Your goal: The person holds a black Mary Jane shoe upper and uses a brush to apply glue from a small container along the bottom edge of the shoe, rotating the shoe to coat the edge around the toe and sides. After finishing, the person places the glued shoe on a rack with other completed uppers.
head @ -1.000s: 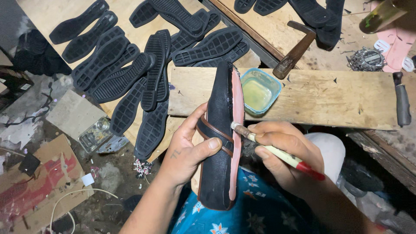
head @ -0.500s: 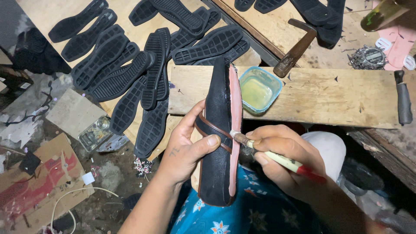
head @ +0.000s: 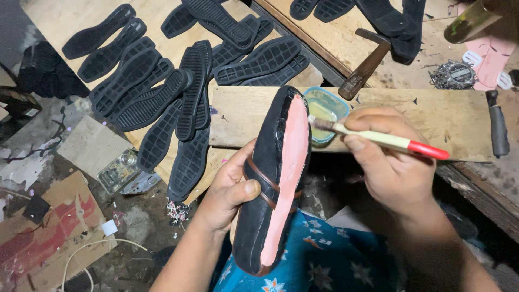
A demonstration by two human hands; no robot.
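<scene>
Brush lifted off shoe — over glue tub.

Both forearms bare, no sleeves, rings or watch; left hand and right hand ungloved; blue star-patterned garment at bottom centre.

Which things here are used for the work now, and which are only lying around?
In use:
left hand gripping the shoe
right hand holding the brush
glue tub by the brush tip

Lying about:
soles
hammer
knife
cardboard
</scene>
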